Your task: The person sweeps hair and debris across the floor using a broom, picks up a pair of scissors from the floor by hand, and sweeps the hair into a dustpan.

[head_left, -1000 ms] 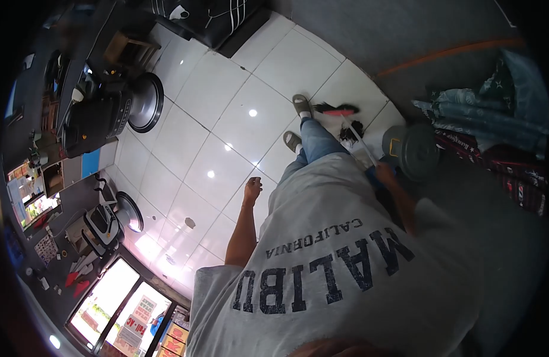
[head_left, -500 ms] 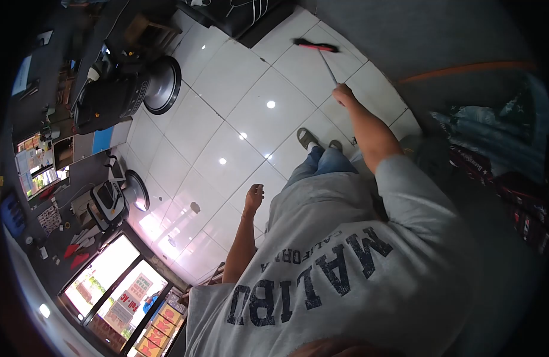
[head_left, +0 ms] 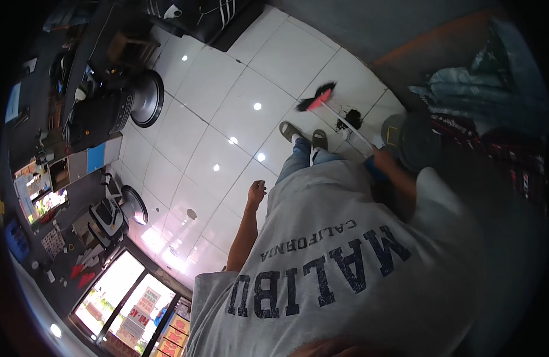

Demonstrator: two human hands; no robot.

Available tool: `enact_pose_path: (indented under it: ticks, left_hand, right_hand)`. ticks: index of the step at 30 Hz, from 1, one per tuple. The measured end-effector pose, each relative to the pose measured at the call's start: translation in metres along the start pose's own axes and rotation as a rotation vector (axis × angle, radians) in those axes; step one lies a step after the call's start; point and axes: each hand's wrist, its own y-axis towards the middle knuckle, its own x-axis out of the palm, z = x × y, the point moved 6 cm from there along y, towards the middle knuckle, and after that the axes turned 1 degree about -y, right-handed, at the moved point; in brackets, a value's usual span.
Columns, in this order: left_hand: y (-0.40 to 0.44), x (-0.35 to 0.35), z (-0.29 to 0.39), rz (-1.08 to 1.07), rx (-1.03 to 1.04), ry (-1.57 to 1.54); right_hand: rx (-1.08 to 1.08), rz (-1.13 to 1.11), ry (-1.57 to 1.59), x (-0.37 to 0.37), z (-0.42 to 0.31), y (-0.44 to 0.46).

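My right hand [head_left: 382,159] is closed around the pale handle of a broom [head_left: 323,101], whose red head and dark bristles are over the white tiles beyond my feet. Between the broom head and a grey bin [head_left: 420,143] lies a dark clump that looks like hair [head_left: 350,119]. Something blue [head_left: 377,170] shows beside my right hand, partly hidden. My left hand [head_left: 257,193] hangs over the floor at my left side, fingers loosely bent, with nothing visible in it.
Two salon-type chairs with round bases, one black [head_left: 102,113] and one grey and black [head_left: 110,217], stand on the left. A black seat [head_left: 197,18] is at the top. Patterned fabrics [head_left: 465,95] lie at the right by the wall. A glass door [head_left: 128,303] is at lower left.
The broom first swung far out beyond my feet, then came back near them, by the dark clump. My right hand reached out and drew back towards the bin. My feet have shifted.
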Motion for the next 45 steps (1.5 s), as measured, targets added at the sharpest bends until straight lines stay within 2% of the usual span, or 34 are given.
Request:
enact_pose_path:
  ticks: [4,8,10,13,15,17,19,21,24,27,30,31,33,35,37,40,42,45]
  left_hand:
    - [0.004,0.029,0.032,-0.018,0.229,0.048]
    - [-0.020,0.035,0.063,0.005,0.244,0.033]
    - [-0.026,0.037,0.060,0.004,0.254,0.048]
    - [-0.025,0.036,0.034,-0.006,0.230,0.093]
    - [-0.020,0.032,0.010,-0.030,0.142,0.161]
    - [-0.017,0.024,-0.003,-0.071,0.071,0.259]
    - [-0.018,0.014,-0.002,-0.100,0.016,0.303]
    - [-0.011,0.000,0.012,-0.066,0.110,0.267]
    - [-0.001,-0.016,0.029,-0.007,0.277,0.170]
    - [0.000,-0.023,0.042,-0.016,0.299,0.154]
    - [0.001,-0.026,0.030,-0.039,0.300,0.140]
    - [0.003,-0.028,0.022,-0.050,0.295,0.140]
    - [-0.001,-0.030,0.010,-0.065,0.275,0.141]
    - [-0.005,-0.034,-0.006,-0.088,0.233,0.184]
    - [-0.001,-0.043,-0.032,-0.109,0.166,0.266]
    - [-0.001,-0.062,-0.057,-0.118,0.118,0.295]
    - [0.000,-0.075,-0.064,-0.124,0.103,0.288]
    - [0.007,-0.105,-0.070,-0.095,0.165,0.228]
  right_hand:
    - [0.015,0.082,0.103,0.014,0.051,-0.066]
    - [0.050,0.266,0.238,0.024,0.102,-0.110]
    - [0.115,0.287,0.242,0.010,0.101,-0.120]
    - [0.115,0.436,0.368,0.021,0.103,-0.084]
    - [0.207,0.325,0.483,0.050,0.100,-0.024]
    - [0.303,0.178,0.557,0.041,0.070,0.002]
    - [0.318,0.176,0.613,0.061,0.038,0.013]
    - [0.318,0.145,0.582,0.074,0.002,-0.017]
    - [0.196,0.081,0.635,0.093,-0.035,-0.063]
    - [0.302,-0.018,0.759,0.073,-0.048,-0.104]
    - [0.123,0.336,0.719,0.096,-0.045,-0.121]
    - [0.116,0.282,0.728,0.101,-0.048,-0.132]
    - [0.108,0.176,0.748,0.041,-0.074,-0.179]
    - [-0.065,0.323,0.927,0.016,-0.096,-0.185]
    - [-0.079,0.324,0.877,0.009,-0.111,-0.167]
    - [0.130,0.100,0.472,0.018,-0.113,-0.082]
    - [0.130,0.216,0.311,0.004,-0.114,-0.060]
    - [0.169,0.099,0.222,0.008,-0.084,-0.044]
